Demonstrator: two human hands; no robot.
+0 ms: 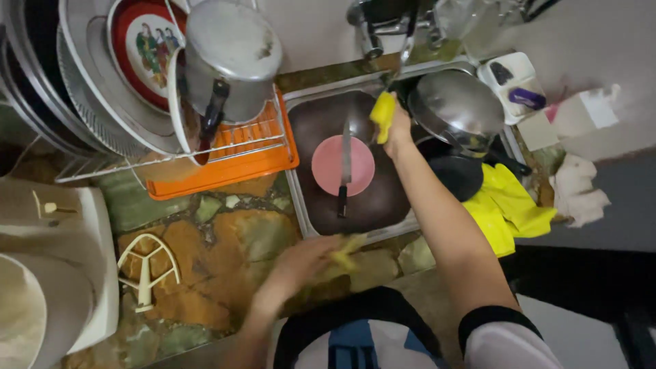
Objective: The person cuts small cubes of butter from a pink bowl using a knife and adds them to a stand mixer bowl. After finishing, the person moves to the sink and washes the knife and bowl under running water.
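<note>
Sponge (383, 116), yellow, sits pinched in our right hand (398, 130), whose grip is closed around it over the far side of the sink (301, 205), under the tap (372, 37). Just beside that grip, toward us, a pink plate (328, 167) lies in the dark basin with a long knife (345, 164) resting across it, handle pointing toward us. To the right of the grip a steel pot (456, 109) leans over a black pan (456, 176), and yellow gloves (506, 208) drape over the sink's edge beyond them. Our left hand (307, 263) rests on the stone desk (219, 260) at the sink's near rim, blurred, its grip closed on something yellowish (347, 251) that we cannot make out. Left of it lies a cream plastic beater (145, 270), and farther off an orange tray (225, 171) carries a wire rack (137, 160) with plates and a steel kettle (229, 58).
</note>
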